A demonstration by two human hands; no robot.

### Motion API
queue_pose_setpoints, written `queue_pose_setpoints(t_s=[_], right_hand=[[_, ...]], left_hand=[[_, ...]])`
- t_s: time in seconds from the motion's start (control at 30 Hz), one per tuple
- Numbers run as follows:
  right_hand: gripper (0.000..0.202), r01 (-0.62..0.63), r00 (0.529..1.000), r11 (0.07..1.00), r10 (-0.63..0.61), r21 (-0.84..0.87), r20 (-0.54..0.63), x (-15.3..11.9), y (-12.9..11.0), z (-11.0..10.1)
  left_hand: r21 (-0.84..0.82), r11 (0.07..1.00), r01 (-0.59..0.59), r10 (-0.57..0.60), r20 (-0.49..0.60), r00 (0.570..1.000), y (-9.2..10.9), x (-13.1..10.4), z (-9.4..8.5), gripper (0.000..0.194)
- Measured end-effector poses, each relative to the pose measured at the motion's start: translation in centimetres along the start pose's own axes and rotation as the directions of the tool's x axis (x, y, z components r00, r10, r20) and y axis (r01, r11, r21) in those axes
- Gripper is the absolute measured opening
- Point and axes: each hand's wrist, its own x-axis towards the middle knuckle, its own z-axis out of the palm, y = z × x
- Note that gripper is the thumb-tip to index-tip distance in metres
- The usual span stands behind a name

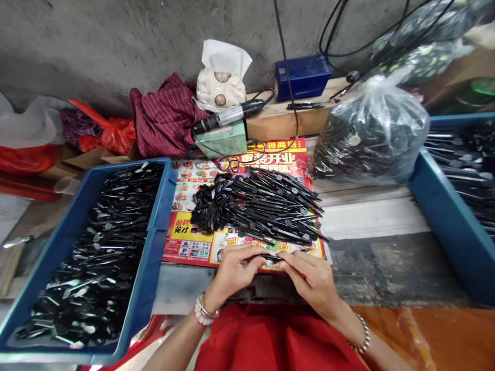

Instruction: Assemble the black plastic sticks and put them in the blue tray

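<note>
Between my two hands, at the front edge of the printed sheet, lies a small black piece. My left hand pinches its left end between thumb and fingers. The fingers of my right hand close on its right end. Just beyond my hands, a pile of slim black pieces covers the middle of the red and yellow printed sheet. The pieces lie mostly side by side, with their broad ends heaped at the left.
Blue bins of black pieces flank the sheet. Behind it are a handheld tool on a green box, a maroon cloth, a tissue pack, a blue box and a filled clear bag. Dark cables hang down.
</note>
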Motion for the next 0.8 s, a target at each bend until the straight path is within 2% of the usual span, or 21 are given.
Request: queue_pose_setpoints(t_s=[0.2,0.33,0.47,0.6,0.7,0.8], right_hand=[[0.017,0.059,0.998,0.995,-0.061,-0.075,-0.02,0.0,0.3,-0.1],[0.017,0.067,0.998,0.995,-0.069,-0.075,-0.013,0.1,0.6,-0.5],[0.016,-0.025,0.999,0.997,0.028,-0.067,0.034,-0.5,1.1,-1.0],[0.023,-0.127,0.984,0.992,0.128,-0.017,0.122,-1.4,1.9,-1.1],[0.026,-0.119,0.981,0.993,0.119,-0.011,0.153,-1.8,2.1,-0.8],[0.026,-0.092,0.988,0.995,0.095,-0.029,0.122,-1.6,1.3,-0.6]], left_hand=[[-0.007,0.996,-0.088,0.088,-0.039,0.995,-0.1,0.3,0.1,0.014],[0.0,0.996,-0.094,0.093,-0.055,0.994,0.1,0.4,0.4,0.014],[-0.057,0.998,-0.041,0.04,-0.029,0.999,0.9,0.2,0.7,0.014],[-0.218,0.973,0.071,-0.066,0.031,0.997,1.5,0.6,0.8,0.014],[-0.303,0.942,0.146,-0.119,0.107,0.987,1.6,0.8,0.5,0.016],[-0.32,0.94,0.121,-0.089,0.112,0.99,1.9,0.7,0.2,0.016]])
